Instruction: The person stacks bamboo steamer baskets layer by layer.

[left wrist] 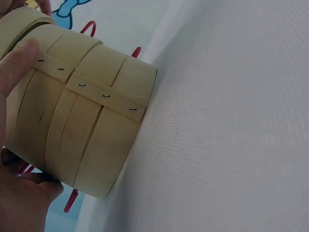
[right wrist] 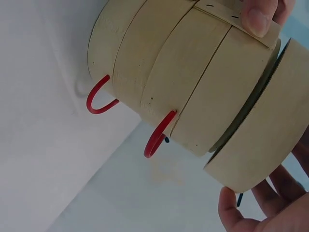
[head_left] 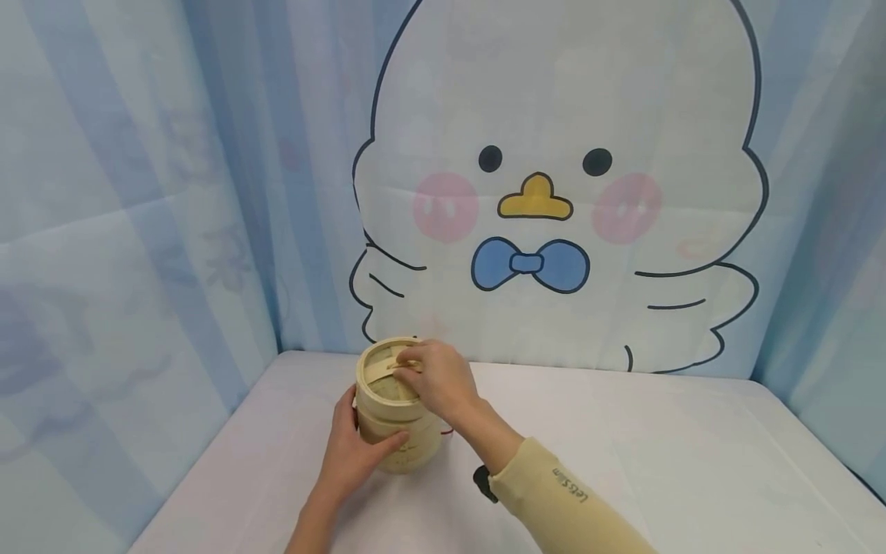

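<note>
A round bamboo steamer of stacked tiers stands upright on the table. My left hand grips its side, thumb across the front and fingers round the far side. On top, my right hand pinches the crosspiece of the steamer's lid, with other fingers at the rim. The lid sits tilted, and a dark gap shows between it and the top tier. Red loops stick out from the tiers.
The steamer stands on a white-covered table, left of its middle. Behind it hangs a curtain printed with a white cartoon bird, and blue curtains enclose the sides. A black band is on my right wrist.
</note>
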### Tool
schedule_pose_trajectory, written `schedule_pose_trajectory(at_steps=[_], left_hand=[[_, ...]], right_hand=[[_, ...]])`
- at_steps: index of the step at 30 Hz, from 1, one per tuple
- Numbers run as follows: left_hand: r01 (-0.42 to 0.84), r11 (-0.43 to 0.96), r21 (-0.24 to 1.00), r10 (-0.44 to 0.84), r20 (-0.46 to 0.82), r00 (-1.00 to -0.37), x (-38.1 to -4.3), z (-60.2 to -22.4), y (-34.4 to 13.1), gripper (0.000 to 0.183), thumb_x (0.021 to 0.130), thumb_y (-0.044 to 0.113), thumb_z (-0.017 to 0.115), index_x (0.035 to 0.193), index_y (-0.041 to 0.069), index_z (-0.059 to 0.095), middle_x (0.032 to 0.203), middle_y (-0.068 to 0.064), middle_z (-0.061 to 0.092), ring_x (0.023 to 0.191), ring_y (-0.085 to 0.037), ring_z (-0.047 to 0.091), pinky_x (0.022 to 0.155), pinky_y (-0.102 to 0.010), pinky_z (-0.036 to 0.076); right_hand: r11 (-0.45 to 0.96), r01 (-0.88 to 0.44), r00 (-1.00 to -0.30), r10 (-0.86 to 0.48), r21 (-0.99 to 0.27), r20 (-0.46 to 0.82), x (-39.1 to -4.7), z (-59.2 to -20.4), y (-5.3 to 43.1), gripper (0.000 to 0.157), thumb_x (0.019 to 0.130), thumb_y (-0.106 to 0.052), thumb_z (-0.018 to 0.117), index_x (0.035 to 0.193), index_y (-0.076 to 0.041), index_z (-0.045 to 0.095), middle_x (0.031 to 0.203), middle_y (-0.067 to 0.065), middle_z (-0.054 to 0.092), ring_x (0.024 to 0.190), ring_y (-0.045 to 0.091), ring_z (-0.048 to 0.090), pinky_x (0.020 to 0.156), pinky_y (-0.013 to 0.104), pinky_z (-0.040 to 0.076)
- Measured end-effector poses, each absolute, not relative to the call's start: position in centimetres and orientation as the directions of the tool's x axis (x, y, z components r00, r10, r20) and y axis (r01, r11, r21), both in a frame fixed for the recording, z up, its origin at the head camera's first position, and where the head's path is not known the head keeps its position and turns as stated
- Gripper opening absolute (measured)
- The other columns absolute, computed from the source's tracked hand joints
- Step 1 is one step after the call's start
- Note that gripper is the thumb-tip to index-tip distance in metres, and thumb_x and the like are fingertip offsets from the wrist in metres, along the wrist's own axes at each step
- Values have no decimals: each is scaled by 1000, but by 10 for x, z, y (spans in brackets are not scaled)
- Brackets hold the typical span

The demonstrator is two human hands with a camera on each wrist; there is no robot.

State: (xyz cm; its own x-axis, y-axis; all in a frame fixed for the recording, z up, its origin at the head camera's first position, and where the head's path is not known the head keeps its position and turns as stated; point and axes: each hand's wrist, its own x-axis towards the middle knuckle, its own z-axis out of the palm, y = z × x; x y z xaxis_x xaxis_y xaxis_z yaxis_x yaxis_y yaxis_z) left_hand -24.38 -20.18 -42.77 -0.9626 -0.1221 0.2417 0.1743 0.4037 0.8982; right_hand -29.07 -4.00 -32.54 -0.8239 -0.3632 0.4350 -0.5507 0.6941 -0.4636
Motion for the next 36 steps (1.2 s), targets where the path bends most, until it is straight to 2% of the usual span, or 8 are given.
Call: schedule_pose_trajectory(at_steps=[22, 36], left_hand=[[199, 397, 896, -126, 268, -955, -245, -430, -202, 113, 76, 33, 91, 156, 0, 19, 152, -23, 30, 134, -37, 41, 110, -56, 35], [210, 382, 900, -118, 273, -955, -245, -431, -204, 111, 77, 33, 90, 156, 0, 19, 153, -23, 28, 137, -39, 39, 110, -56, 36]], right_hand=[[713, -557, -812, -359, -426, 460, -292, -332, -45, 19, 91, -26, 78, 104, -13, 80, 111, 4, 73, 107, 24, 67, 86, 41, 56], [742, -537, -824, -360, -402, 437, -288, -332, -51, 20, 92, -30, 76, 106, -16, 80, 110, 1, 73, 104, 22, 68, 84, 45, 56]])
